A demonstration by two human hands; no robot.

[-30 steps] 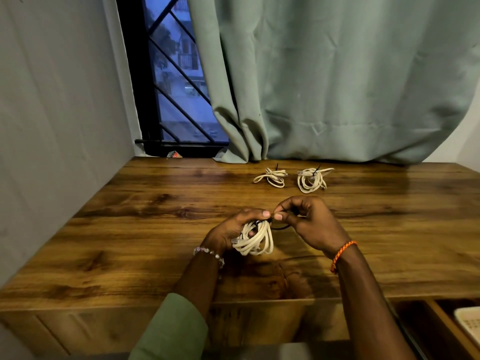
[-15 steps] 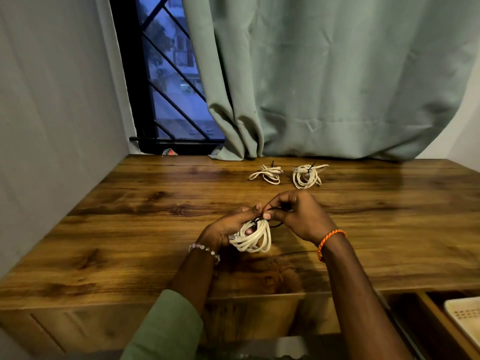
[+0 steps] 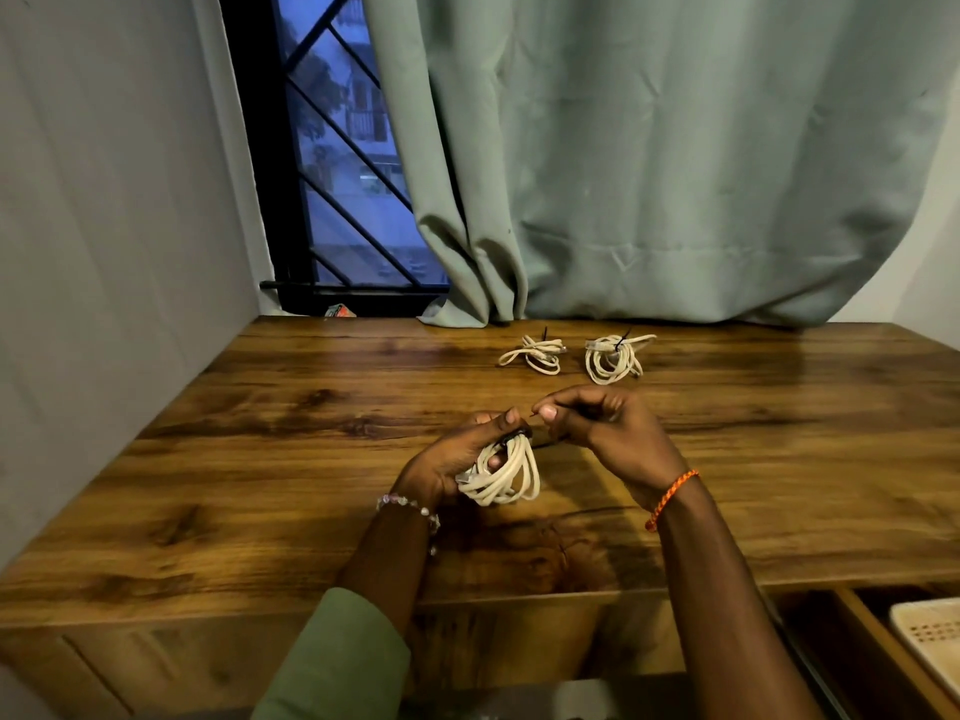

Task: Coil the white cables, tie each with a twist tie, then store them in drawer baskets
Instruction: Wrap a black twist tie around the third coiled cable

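My left hand [image 3: 452,459] grips a coiled white cable [image 3: 506,472] just above the wooden table [image 3: 260,459], near its middle. A black twist tie [image 3: 519,434] wraps the top of the coil. My right hand [image 3: 602,433] pinches the tie's thin end between thumb and forefinger, close beside the left thumb. Two more coiled white cables lie at the back of the table, each with a black tie: a flatter tied coil [image 3: 535,353] on the left and a rounder tied coil [image 3: 613,358] on the right.
A green curtain [image 3: 649,174] hangs behind the table, next to a barred window [image 3: 343,174]. A grey wall [image 3: 104,252] borders the left side. An open drawer [image 3: 852,636] at lower right holds a white perforated basket [image 3: 930,641].
The view has dipped and shifted slightly. My right hand has drawn the tie's end a little up and to the right of the coil; the left hand keeps its hold.
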